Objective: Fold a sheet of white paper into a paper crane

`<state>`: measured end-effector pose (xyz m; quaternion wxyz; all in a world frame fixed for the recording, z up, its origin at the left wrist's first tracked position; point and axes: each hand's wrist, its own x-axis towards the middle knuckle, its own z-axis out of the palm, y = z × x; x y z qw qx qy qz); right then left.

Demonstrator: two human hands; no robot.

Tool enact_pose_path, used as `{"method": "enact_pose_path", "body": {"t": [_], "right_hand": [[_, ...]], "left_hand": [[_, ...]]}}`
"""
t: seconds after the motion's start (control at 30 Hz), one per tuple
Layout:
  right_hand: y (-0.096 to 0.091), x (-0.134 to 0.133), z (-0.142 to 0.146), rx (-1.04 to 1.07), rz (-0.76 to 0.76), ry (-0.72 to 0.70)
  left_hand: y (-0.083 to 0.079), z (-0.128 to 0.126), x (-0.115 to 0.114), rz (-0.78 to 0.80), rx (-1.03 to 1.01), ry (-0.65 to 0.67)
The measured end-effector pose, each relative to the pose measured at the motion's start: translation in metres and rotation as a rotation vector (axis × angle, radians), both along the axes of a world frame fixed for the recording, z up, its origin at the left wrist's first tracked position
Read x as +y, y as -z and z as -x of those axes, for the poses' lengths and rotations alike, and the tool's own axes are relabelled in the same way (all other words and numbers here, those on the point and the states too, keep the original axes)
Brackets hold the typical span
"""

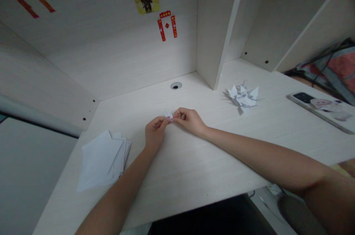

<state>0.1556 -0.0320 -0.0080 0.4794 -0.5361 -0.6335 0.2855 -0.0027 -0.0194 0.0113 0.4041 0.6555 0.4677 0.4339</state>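
A small piece of folded white paper (168,115) is pinched between my two hands over the middle of the desk. My left hand (155,130) grips its near left side between thumb and fingers. From the right, my right hand (190,121) pinches its other side, the fingertips of both hands almost meeting. Most of the fold is hidden behind the fingers. A stack of white paper sheets (101,159) lies on the desk to the left, beside my left forearm. Right of my hands sits a pile of folded white paper pieces (242,96) with pointed tips.
A phone in a printed case (323,111) lies at the right of the desk (177,176). Behind my hands is a round cable hole (176,86). An upright divider panel (222,31) stands at the back, and the back wall carries red paper decorations (167,25).
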Motion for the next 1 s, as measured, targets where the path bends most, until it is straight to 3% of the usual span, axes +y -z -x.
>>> {"method": "enact_pose_path", "body": {"t": [0.23,0.47,0.63,1.0], "right_hand": [[-0.0038,-0.0017,0.0001,-0.084,-0.010,0.045],[-0.0048,-0.0013,0.0000,-0.135,-0.025,0.086],[-0.0061,-0.0014,-0.0003,-0.039,-0.080,0.011],[0.0015,0.0058,0.0002,0.179,-0.011,-0.116]], "left_hand": [[-0.0005,0.0023,-0.0014,-0.072,0.052,-0.003],[-0.0027,0.0017,-0.0008,-0.026,-0.008,-0.039],[-0.0006,0.0018,0.0007,-0.003,-0.053,-0.029],[0.0004,0.0020,0.0002,0.004,-0.052,-0.003]]}}
